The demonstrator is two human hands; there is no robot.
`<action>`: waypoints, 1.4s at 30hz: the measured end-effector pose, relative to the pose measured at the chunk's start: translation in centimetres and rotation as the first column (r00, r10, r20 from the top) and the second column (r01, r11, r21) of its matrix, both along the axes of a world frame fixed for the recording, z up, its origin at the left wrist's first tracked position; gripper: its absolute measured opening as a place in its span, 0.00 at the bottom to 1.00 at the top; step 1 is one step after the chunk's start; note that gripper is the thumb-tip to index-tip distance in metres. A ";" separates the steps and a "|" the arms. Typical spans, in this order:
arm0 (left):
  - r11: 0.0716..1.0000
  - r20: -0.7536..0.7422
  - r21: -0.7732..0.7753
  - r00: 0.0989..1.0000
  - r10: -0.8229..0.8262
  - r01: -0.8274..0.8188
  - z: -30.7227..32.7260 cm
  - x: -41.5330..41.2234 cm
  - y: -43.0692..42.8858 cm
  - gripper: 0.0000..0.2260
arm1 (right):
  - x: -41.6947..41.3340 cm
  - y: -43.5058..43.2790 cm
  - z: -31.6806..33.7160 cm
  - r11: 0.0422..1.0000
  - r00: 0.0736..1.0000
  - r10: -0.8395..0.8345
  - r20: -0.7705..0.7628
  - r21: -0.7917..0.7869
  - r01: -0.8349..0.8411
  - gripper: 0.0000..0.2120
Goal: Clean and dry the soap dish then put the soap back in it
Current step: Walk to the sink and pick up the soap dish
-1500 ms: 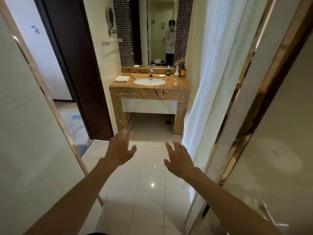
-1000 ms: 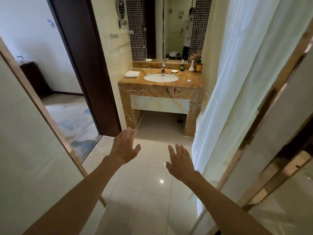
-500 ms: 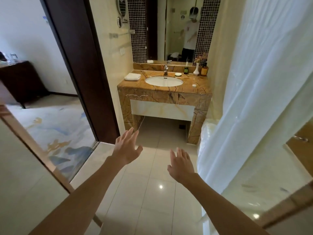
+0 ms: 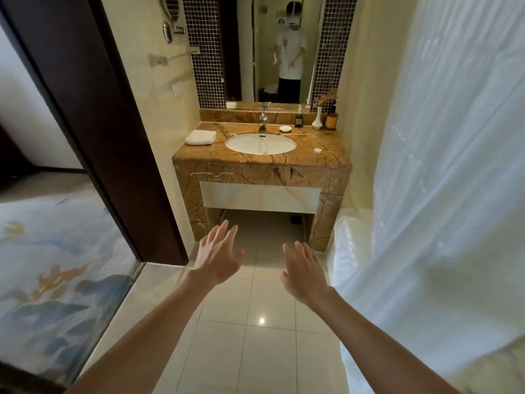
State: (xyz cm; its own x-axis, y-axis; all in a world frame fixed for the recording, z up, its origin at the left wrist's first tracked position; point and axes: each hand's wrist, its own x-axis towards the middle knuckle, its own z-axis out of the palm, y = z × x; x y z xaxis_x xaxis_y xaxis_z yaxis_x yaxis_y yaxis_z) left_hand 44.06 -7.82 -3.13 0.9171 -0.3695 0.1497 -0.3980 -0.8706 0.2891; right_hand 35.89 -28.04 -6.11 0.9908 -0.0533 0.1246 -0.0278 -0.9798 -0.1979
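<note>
A small white soap dish [image 4: 285,128] sits on the brown marble counter [image 4: 255,160], just right of the chrome tap [image 4: 263,120] and behind the white oval basin [image 4: 260,143]. Whether soap lies in it is too small to tell. A folded white towel [image 4: 200,137] rests at the counter's left end. My left hand [image 4: 217,255] and my right hand [image 4: 304,273] are stretched out in front of me, fingers spread and holding nothing. Both hang over the tiled floor, well short of the counter.
A dark door frame [image 4: 93,118] stands on the left and a white shower curtain [image 4: 443,172] over a bathtub edge fills the right. On the counter are a small white lid [image 4: 317,150], a dark pump bottle [image 4: 299,118], a white vase [image 4: 318,118] and an amber bottle [image 4: 331,118]. A mirror shows a person.
The view has moved forward through the doorway, so the counter looks larger and nearer. The glass panel on the left has dropped out of sight. Both hands stay open and outstretched.
</note>
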 end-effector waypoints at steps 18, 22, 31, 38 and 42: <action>1.000 0.042 0.018 0.999 -0.010 0.009 1.2 20.3 -8.0 0.29 | 20.4 -6.4 -0.9 1.000 1.000 0.008 -0.012 0.009 -0.008 0.32; 1.000 0.029 0.001 1.000 0.002 -0.002 0.1 24.2 -8.0 0.29 | 24.0 -6.3 -1.4 0.997 0.998 0.044 0.039 0.056 -0.046 0.28; 1.000 0.021 0.004 0.999 -0.027 0.027 -1.2 36.2 -8.2 0.30 | 34.4 -6.7 -1.3 0.997 0.998 0.037 -0.045 -0.071 -0.040 0.32; 0.998 -0.014 -0.019 0.999 -0.052 0.052 -0.8 45.3 -9.5 0.33 | 42.0 -7.9 -0.1 0.993 0.999 -0.048 -0.026 -0.106 0.045 0.31; 0.996 -0.013 -0.014 0.996 -0.088 0.087 -1.1 49.1 -11.6 0.33 | 45.1 -9.3 0.0 0.990 0.996 -0.091 -0.021 -0.109 0.089 0.30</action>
State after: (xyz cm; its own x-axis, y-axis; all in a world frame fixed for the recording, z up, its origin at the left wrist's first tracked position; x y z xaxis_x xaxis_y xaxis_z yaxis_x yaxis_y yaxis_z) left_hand 93.20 -19.45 -4.22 0.8833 -0.4464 0.1433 -0.4684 -0.8286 0.3067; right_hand 81.00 -37.34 -6.14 0.9856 -0.1300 0.1085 -0.1206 -0.9887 -0.0896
